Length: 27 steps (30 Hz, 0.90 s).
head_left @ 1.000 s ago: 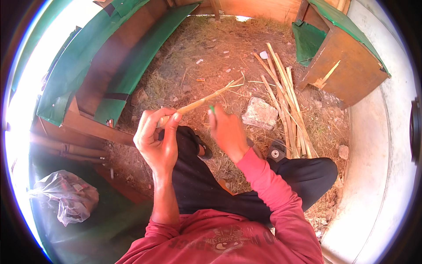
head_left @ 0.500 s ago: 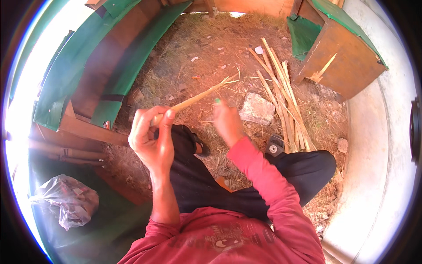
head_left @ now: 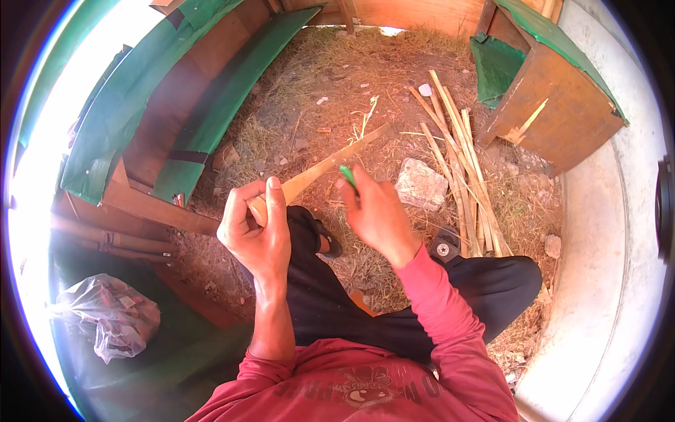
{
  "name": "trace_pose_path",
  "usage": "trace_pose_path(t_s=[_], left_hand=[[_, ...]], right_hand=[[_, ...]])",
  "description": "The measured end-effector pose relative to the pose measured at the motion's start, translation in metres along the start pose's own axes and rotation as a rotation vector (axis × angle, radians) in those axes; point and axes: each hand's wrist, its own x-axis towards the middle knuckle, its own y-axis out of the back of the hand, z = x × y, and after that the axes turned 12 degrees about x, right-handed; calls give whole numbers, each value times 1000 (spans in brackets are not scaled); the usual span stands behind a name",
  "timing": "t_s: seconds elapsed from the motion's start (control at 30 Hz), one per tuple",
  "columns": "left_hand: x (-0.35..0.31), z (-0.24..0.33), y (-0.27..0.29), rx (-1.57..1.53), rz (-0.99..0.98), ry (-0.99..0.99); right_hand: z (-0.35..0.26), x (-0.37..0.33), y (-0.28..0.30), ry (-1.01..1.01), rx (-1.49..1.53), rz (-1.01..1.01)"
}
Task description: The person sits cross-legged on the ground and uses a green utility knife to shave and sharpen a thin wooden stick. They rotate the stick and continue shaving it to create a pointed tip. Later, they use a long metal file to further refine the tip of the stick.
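Note:
My left hand grips the near end of a pale wooden stick between thumb and curled fingers. The stick slants up and away to the right, narrowing to its far tip. Thin curled shavings show beside that tip; whether they still hang from it I cannot tell. My right hand is closed around a green-handled tool, just right of the stick. Its working end cannot be made out, nor whether it touches the wood.
Several long split sticks lie on the dry grass at the right, beside a pale stone block. A brown wooden box stands beyond them. Green-covered benches line the left, with a clear plastic bag nearer me.
The stick's far end has swung slightly right, and the shavings now stand up beside its tip. My right hand has shifted right and lower, showing more of the green handle.

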Motion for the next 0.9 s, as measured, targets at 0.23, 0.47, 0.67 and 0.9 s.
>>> trace_pose_path(t_s=[0.23, 0.47, 0.67, 0.9], left_hand=[[5, -5, -1, 28, 20, 77], [3, -8, 6, 77, -3, 80], [2, -6, 4, 48, -11, 54], [-3, 0, 2, 40, -33, 77]], right_hand=[[67, 5, -57, 62, -66, 188], [24, -9, -67, 218, 16, 155], [69, 11, -59, 141, -65, 199], [107, 19, -59, -82, -45, 180]])
